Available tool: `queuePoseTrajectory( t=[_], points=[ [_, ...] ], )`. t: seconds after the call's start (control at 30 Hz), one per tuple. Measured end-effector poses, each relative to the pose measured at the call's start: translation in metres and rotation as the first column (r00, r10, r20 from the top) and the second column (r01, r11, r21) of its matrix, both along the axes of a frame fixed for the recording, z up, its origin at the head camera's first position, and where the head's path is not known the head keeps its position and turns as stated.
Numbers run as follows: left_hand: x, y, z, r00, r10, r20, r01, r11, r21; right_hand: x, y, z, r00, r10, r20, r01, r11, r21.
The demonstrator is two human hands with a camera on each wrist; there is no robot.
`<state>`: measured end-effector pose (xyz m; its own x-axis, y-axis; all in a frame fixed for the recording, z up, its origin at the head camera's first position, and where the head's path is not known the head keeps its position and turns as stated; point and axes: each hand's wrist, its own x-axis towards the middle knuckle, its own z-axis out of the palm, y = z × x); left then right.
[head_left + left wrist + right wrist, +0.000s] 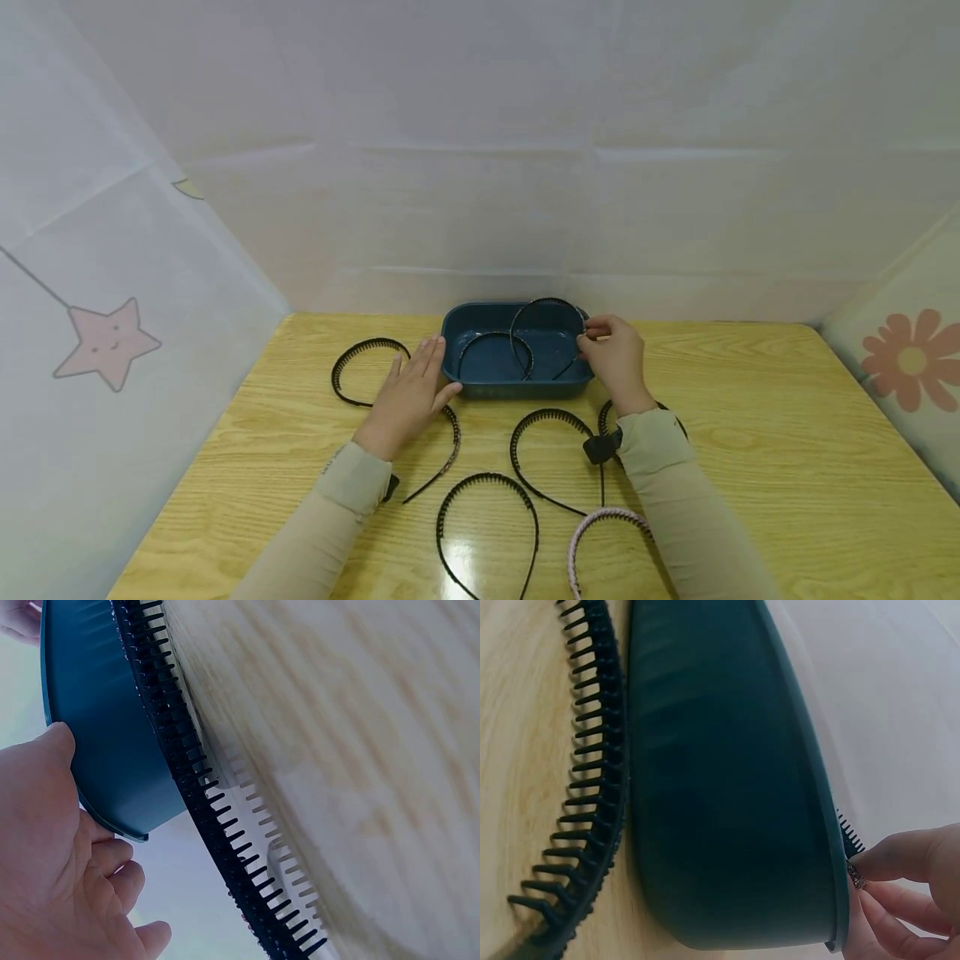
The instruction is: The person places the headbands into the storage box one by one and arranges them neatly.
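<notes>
One dark headband [551,299] is pinched by the thumb and fingers of the right hand [617,354], and we see it partly inside the blue bin [525,390] at the centre of the frame, beside a second headband [493,333]. We find the left hand [408,396] touching the bin's left end, fingers extended, grasping nothing, with a pink headband [617,512] lying lower right of centre.

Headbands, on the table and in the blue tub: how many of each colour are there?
Dark headbands on the table: 5, some partly hidden by the person's arms
Dark headband inside the tub, not held: 1
Dark headband held in the right hand: 1
Pink headband: 1
Total: 8
</notes>
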<state>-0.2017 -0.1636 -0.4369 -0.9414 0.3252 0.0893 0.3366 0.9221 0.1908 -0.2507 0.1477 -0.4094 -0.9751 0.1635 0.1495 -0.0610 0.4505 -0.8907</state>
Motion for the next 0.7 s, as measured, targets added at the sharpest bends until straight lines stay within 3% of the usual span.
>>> queuePoseTrajectory(
  t=[0.33,0.7],
  points=[
    [0.0005,-0.0002,0.0016,1.0,-0.001,0.01,0.001,1.0,0.012,-0.0008,-0.0008,-0.0009,0.999,0.033,-0.035,-0.027,0.988,0.155],
    [-0.0006,0.0004,0.0001,1.0,0.0,0.011,0.0,1.0,0.01,-0.0004,0.0,0.0,0.999,0.049,-0.016,-0.044,0.975,0.218]
  ],
)
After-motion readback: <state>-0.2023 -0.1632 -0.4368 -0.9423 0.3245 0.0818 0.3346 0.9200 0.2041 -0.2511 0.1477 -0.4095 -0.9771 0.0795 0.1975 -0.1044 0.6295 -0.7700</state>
